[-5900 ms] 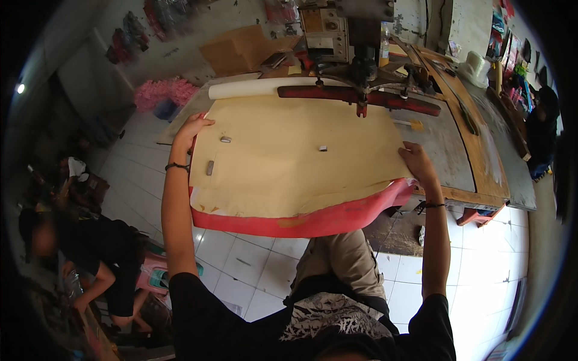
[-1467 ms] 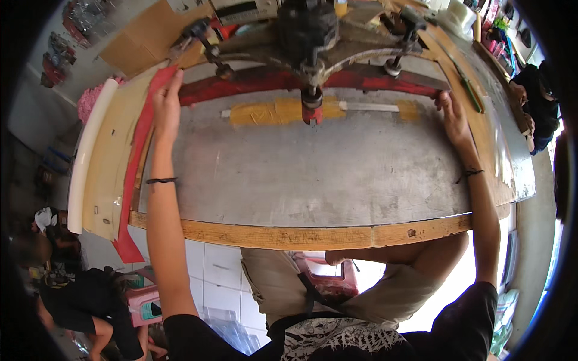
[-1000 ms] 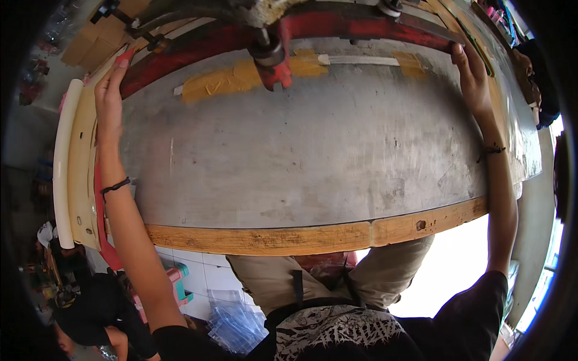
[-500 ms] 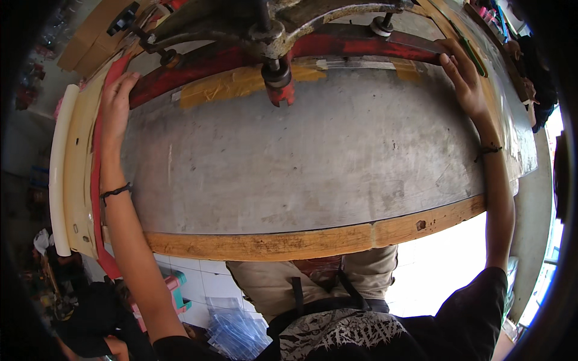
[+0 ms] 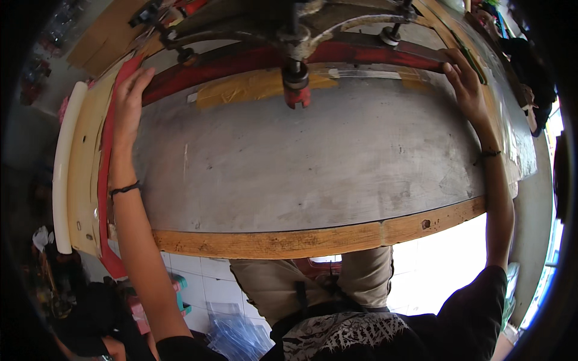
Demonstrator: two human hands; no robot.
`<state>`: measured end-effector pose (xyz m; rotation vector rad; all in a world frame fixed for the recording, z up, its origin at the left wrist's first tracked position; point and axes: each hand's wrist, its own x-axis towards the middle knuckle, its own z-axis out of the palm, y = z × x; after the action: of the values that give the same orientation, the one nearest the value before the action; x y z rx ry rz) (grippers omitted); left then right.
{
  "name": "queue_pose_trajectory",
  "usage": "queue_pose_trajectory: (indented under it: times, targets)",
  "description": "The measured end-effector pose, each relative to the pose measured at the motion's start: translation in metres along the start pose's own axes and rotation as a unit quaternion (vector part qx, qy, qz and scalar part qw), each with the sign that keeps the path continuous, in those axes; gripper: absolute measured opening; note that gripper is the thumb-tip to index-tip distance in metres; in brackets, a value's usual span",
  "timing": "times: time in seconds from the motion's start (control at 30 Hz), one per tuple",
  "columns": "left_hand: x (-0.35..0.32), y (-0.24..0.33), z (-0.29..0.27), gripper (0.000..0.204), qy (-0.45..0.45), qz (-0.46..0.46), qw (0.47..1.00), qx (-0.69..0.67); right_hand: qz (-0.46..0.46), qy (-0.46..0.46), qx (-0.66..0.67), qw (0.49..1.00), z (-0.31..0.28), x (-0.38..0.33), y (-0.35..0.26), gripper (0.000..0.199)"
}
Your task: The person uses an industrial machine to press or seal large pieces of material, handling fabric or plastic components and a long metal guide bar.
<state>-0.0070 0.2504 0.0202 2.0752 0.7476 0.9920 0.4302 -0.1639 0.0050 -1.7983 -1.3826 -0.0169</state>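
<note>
Broadest in view, a desk [image 5: 271,243] with a worn wooden front edge and a gray metal top [image 5: 313,162]. Over the far side, a dark press frame [image 5: 253,27] with spreading arms. Off to the left, a cream sheet [image 5: 84,174], with a white roll [image 5: 67,174] along the outer edge and a red strip [image 5: 105,162] along the inner one. Under the press frame, across the far part of the metal top, a long red bar [image 5: 361,53]; impossible to tell whether touching the metal or slightly raised.

At the bar's left end, the left hand [image 5: 129,108], fingers stretched forward, just beside the red strip; too little shown to tell grasping from resting. At the right end, the right hand [image 5: 468,87], thumb in front and fingers behind, apparently grasping the tip.

Step in hand, as a judgement: steadying or squaring the bar by both ends. Called for next, most likely: matching pressure from left and right, with fingers out from under the press frame.

Smaller, just before the bar: yellow-brown tape [image 5: 232,91] and, hanging from the press frame, a notched red piece [image 5: 296,96]. Smallest: dark wristbands [image 5: 126,188], one per wrist.
</note>
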Motion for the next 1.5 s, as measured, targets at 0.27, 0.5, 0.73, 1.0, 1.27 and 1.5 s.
queue_pose_trajectory:
  times: [0.27,0.5,0.73,1.0,1.27,1.5]
  targets:
    - [0.018,-0.031,-0.023,0.045,-0.001,-0.079,0.965,-0.251,-0.031,0.145,-0.025,0.989,0.004,0.000,-0.013,0.026]
    - [0.000,-0.018,-0.003,0.037,0.002,-0.065,0.997,0.032,-0.140,-0.013,-0.107,0.984,0.034,-0.020,-0.081,0.013]
    - [0.014,-0.058,-0.027,0.036,-0.041,0.055,0.980,0.187,-0.127,-0.022,-0.117,0.985,0.029,-0.024,-0.088,0.010]
    - [0.009,-0.065,-0.031,0.027,-0.015,0.064,0.977,0.203,-0.084,-0.062,-0.110,0.988,0.028,-0.023,-0.084,0.039]
    - [0.006,-0.053,-0.030,0.027,-0.010,0.026,0.981,0.194,-0.072,-0.062,-0.102,0.990,0.020,-0.024,-0.083,0.038]
    - [0.010,-0.066,-0.037,0.030,-0.042,0.050,0.972,0.225,-0.026,-0.107,-0.180,0.977,0.010,-0.020,-0.072,0.033]
